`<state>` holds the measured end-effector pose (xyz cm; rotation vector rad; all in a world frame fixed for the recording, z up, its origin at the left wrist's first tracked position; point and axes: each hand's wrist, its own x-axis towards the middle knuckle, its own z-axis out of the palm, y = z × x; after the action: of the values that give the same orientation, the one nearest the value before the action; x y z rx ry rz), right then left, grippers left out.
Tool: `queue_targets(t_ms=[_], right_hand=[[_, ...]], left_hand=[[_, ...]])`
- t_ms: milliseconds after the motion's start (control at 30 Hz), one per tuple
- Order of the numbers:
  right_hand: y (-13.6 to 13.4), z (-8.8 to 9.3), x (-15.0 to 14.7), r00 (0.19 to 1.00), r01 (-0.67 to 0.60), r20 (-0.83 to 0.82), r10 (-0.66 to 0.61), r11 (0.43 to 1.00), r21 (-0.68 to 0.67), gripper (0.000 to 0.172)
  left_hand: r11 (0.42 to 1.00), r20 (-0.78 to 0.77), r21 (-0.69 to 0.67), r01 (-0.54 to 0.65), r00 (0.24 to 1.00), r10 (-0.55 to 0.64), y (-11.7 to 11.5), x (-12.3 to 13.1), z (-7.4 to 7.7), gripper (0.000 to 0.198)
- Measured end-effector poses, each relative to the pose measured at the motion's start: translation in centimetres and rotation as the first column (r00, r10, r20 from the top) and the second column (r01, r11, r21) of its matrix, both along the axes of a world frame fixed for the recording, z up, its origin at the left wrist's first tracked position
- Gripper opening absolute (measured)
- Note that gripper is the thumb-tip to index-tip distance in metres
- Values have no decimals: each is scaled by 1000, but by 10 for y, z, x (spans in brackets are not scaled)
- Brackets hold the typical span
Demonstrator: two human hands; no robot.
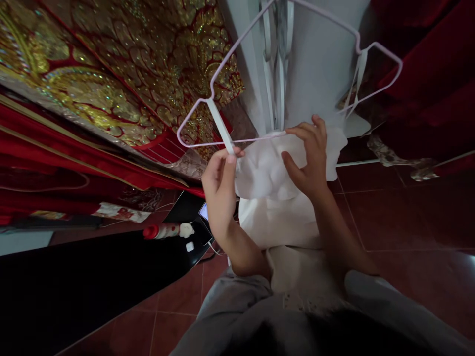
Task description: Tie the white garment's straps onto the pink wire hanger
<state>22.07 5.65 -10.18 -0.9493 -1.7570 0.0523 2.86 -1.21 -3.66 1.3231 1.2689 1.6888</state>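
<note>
A pale pink hanger (237, 43) hangs at the top centre, with a white strap (219, 123) looped over its left shoulder and thin white straps (359, 81) on its right one. My left hand (221, 190) pinches the lower end of the left strap, beside the hanger's bottom bar. Thumb and fingers apart, my right hand (309, 155) is raised near the middle of that bar, its fingertips close to it. White padded fabric (267, 165) hangs below the bar, behind and between my hands.
Red and gold sequinned garments (148, 64) fill the left; dark red cloth (430, 99) hangs at right. A black table (92, 282) at lower left holds a red-capped bottle (161, 231), a small white case (190, 246) and a lit phone (204, 211). Reddish tiles (386, 217) cover the floor.
</note>
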Motion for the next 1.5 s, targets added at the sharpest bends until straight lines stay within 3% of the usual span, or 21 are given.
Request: queue_targets(t_ms=[133, 233, 300, 400, 467, 533, 633, 733, 833, 967, 1033, 1100, 1200, 1267, 1367, 1433, 1500], right_hand=[[4, 2, 1, 1000, 1, -8, 0, 1000, 26, 37], [1, 2, 3, 999, 15, -28, -16, 999, -34, 38], [-1, 1, 4, 999, 3, -39, -5, 998, -63, 41], [-1, -1, 4, 999, -39, -27, 38, 998, -48, 45], [0, -3, 2, 999, -47, -25, 46, 998, -50, 45], [1, -4, 1, 998, -49, -30, 47, 997, -60, 45], [-3, 2, 1, 998, -66, -24, 65, 996, -60, 46], [-10, 9, 1, 995, -85, -49, 84, 996, -23, 43], [-9, 11, 6, 969, -43, -242, 57, 997, 63, 44], [12, 12, 29, 873, 134, -480, -88, 989, 64, 66], [21, 23, 44, 882, 177, -441, -165, 984, -14, 57], [25, 40, 54, 917, 173, -344, -201, 979, -111, 34], [20, 69, 55, 929, 92, -335, -157, 975, -202, 16], [18, 84, 50, 918, 26, -389, -83, 988, -151, 23], [32, 96, 55, 930, -12, -367, 23, 999, 31, 49], [52, 93, 73, 964, -40, -252, 85, 984, 176, 62], [75, 82, 98, 988, -79, -107, 115, 953, 291, 65]], left_hand=[[989, 173, 106, 99, 978, -117, -5, -6, 35, 27], [980, 268, 183, 83, 955, -131, 9, -27, 44, 37], [978, 268, 208, 19, 960, -75, 18, -43, 34, 35], [950, 279, 248, -191, 953, 119, 23, -55, 3, 46], [935, 326, 186, -302, 917, 231, 23, -47, -15, 28], [978, 301, 89, -191, 941, 156, 22, -31, -23, 22], [999, 302, 39, -33, 953, 20, 25, -4, -20, 37], [995, 323, 79, -67, 946, 38, 31, 11, -15, 40], [990, 334, 119, -77, 942, 33, 34, 14, -16, 37], [990, 306, 121, -79, 951, 39, 34, 15, -18, 37], [989, 309, 125, -78, 950, 36, 35, 15, -19, 36], [988, 325, 140, -67, 946, 18, 37, 15, -20, 36], [989, 321, 133, -69, 947, 23, 39, 14, -20, 38], [989, 312, 124, -82, 949, 40, 39, 15, -19, 40], [988, 310, 135, -80, 950, 35, 37, 16, -17, 40], [986, 315, 152, -62, 949, 11, 36, 16, -16, 37], [983, 333, 179, -40, 943, -22, 35, 16, -15, 32]])
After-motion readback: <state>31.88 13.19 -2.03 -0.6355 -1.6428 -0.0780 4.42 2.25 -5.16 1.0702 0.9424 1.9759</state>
